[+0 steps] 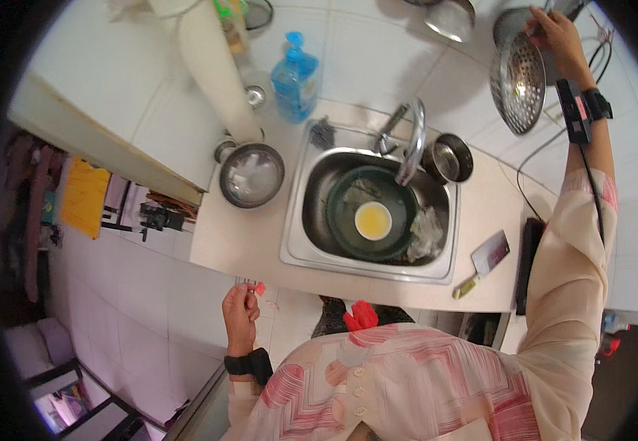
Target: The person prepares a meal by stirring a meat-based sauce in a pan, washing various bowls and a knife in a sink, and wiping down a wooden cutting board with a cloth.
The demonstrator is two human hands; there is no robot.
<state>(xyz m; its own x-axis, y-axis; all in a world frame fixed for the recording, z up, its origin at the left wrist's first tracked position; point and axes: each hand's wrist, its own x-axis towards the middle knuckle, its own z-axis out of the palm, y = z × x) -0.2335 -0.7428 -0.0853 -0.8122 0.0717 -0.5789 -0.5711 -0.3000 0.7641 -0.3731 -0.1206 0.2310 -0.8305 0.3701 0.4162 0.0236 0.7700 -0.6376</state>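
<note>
My right hand (556, 38) is raised at the upper right, its fingers closed at the handle end of a perforated metal skimmer (519, 82) beside the tiled wall; whether the skimmer still hangs on a hook I cannot tell. Low at the left, in front of the counter edge, my left hand (241, 306) pinches a small red piece (260, 289) of unclear kind. Between them is a steel sink (291, 242) holding a dark green basin (346, 242), a white bowl with yellow contents (373, 220) and a crumpled clear plastic bag (426, 234).
A cleaver (490, 253) lies right of the sink. A metal pot (448, 159) stands by the faucet (417, 138). At the left are a pan (252, 175), a blue soap bottle (295, 82) and a thick pale pipe (208, 60). Cables run along the right wall.
</note>
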